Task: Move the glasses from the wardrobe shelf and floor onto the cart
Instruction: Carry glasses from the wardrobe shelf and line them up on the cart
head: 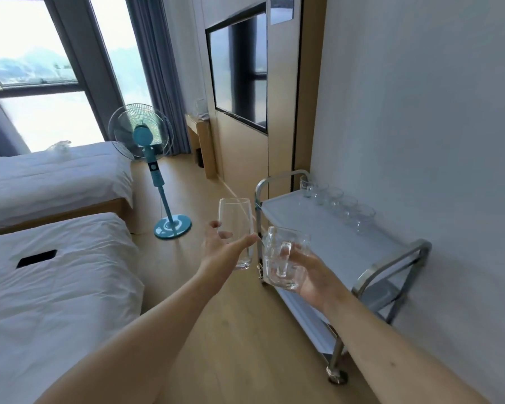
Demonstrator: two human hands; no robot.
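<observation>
tall glass (236, 228): clear, upright, held in the air just left of the cart's near-left handle, above the wood floor.
left hand (220, 252): fingers and thumb curled round the tall glass's lower half; firm hold.
mug (285, 262): clear glass with a handle, roughly upright, in the air at the cart's front-left edge, just right of the tall glass; can't tell whether the two touch.
right hand (312, 277): wrapped round the mug from the right, fingers visible through the glass.
cart (327, 246): steel frame, pale top shelf, lower shelf beneath, castors, parked against the white wall.
row of glasses (337, 204): clear, upright, lined along the cart top's wall side, close together, well apart from the two held ones.
fan (149, 158): teal pedestal type, standing on the floor between beds and cart.
beds (56, 258): two, white linen, left side; dark flat thing (37, 258) lying on the nearer one.
TV (239, 74): wall-mounted beyond the cart.
window (41, 68): far left, grey curtains.
</observation>
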